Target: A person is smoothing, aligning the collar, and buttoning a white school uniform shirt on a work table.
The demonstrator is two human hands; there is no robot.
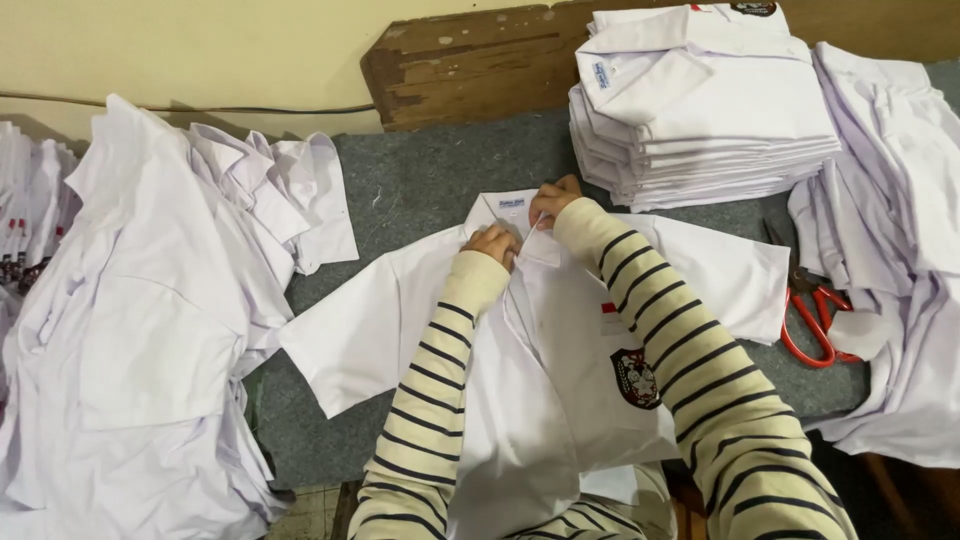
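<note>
White cotton shirt (560, 370) lies spread at mid-frame on the grey table (420, 180), its collar pinched between the left hand (492, 243) and right hand (551, 198), so the collar seems under fastening and the next move calls for steady fingertip work.

One white shirt (560, 370) laid flat on the grey table (420, 175). One neat stack of folded shirts (700, 110) at the far edge. Two loose heaps of shirts, left (150, 320) and right (900, 240). One pair of red scissors (812, 325). Two hands, left (492, 243) and right (552, 198).
</note>
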